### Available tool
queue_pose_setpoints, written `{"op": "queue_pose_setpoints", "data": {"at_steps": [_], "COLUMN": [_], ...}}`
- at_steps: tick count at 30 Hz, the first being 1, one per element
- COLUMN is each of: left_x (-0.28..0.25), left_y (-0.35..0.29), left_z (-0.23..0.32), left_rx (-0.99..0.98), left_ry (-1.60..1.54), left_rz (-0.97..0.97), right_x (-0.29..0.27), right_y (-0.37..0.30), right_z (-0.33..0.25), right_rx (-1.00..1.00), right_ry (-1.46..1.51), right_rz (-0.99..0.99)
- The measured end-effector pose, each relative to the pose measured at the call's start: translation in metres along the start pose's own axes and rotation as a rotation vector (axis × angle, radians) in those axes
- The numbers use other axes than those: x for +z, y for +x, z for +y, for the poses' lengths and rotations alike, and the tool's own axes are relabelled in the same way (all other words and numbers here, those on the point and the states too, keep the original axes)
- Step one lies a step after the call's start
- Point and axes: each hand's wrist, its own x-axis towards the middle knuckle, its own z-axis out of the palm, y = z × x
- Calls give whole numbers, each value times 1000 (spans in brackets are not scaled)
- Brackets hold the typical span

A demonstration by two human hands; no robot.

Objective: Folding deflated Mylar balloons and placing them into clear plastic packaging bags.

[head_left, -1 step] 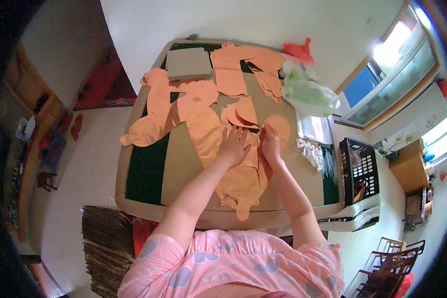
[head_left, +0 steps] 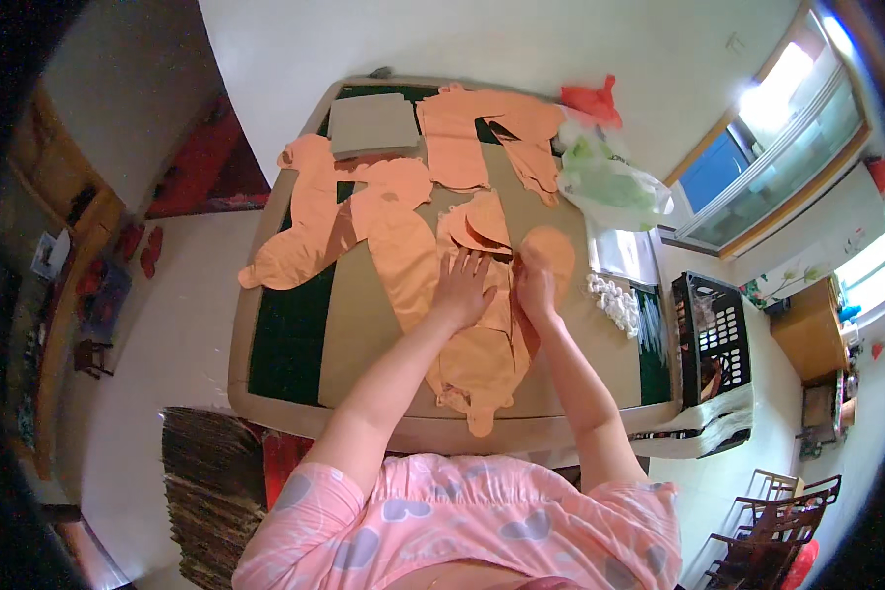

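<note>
A flat, shiny orange foil balloon (head_left: 482, 366) lies lengthwise before me, its rounded tab toward my body. My left hand (head_left: 465, 295) rests flat on it with the fingers spread, just below a curled-up flap (head_left: 480, 218) that shows a dark gap. At the right edge of the same sheet, my right hand (head_left: 534, 287) has its fingers drawn together on the orange foil; the fingertips are partly hidden. A rounded orange end (head_left: 552, 258) sticks out beyond that hand. More flat orange foil balloons (head_left: 300, 241) spread to the left, with others (head_left: 457, 143) at the far side.
The table (head_left: 364, 334) carries a stack of grey cards (head_left: 373, 126) at the back left. Right of my hands lie a plastic bag (head_left: 609, 182), clear sleeves (head_left: 624, 256) and a white string bundle (head_left: 614, 305). A black crate (head_left: 713, 334) stands beside the table; stacked cardboard (head_left: 206, 482) sits at lower left.
</note>
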Motion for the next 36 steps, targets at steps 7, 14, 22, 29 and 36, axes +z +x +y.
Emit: {"op": "queue_pose_setpoints", "data": {"at_steps": [7,14,22,29,36], "left_x": [6,6,13,9,7], "left_y": [-1,-1,-1,1,1], "left_z": [-4,-5,-8,-7,-6], "left_rx": [16,10,15,0,11], "left_ry": [-7,-12,-46,-43,-39], "left_rz": [73,42,96,43,58], "right_x": [4,-8,-3,-16,-30], "right_y": [-5,-1,-10,1,7], "right_z": [-18,-19,-14,-5,30], "right_rx": [-185,106,-181,121,393], "right_ry": [-9,14,-156,-208,-659], "right_rz": [-132,-172,-201,-186,-106]}}
